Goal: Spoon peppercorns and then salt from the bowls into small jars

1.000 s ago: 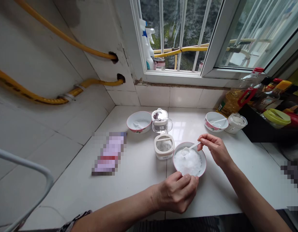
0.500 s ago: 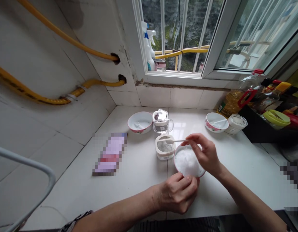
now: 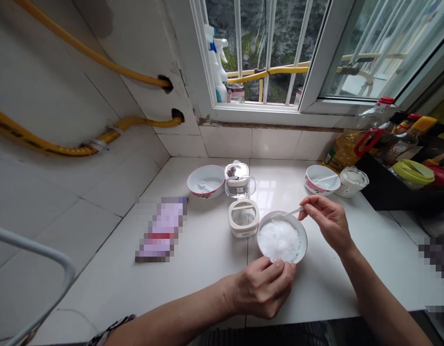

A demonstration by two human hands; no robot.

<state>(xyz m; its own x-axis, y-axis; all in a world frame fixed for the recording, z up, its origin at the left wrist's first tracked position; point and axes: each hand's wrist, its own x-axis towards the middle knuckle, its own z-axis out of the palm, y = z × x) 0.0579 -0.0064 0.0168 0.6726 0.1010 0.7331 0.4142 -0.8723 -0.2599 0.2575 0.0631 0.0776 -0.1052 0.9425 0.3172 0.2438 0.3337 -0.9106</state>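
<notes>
My right hand (image 3: pixel 328 222) is closed on the handle end of a small white spoon (image 3: pixel 289 213), whose tip is over the far rim of a bowl. That bowl (image 3: pixel 304 245) holds a heap of white, salt-like grains (image 3: pixel 279 240). At its near rim, my left hand (image 3: pixel 268 287) is closed, thumb and fingers pinching the edge. Just left of the bowl stands a clear seasoning jar (image 3: pixel 243 232) with a cream rim, its lid (image 3: pixel 240 186) flipped up at the back. Some pale grains lie inside the jar.
Behind the jar stands another lidded jar (image 3: pixel 237 171), beside a bowl (image 3: pixel 206 194) with a spoon. Further right are a floral bowl (image 3: pixel 321 186), a lidded white jar (image 3: pixel 351 182), an oil bottle (image 3: pixel 342 149) and a black rack (image 3: pixel 378 187). A blurred purple packet (image 3: pixel 164 226) lies left.
My right hand has moved right, carrying the spoon from above the open jar to above the bowl of white grains. The left hand stays on the bowl's rim. The view has shifted slightly.
</notes>
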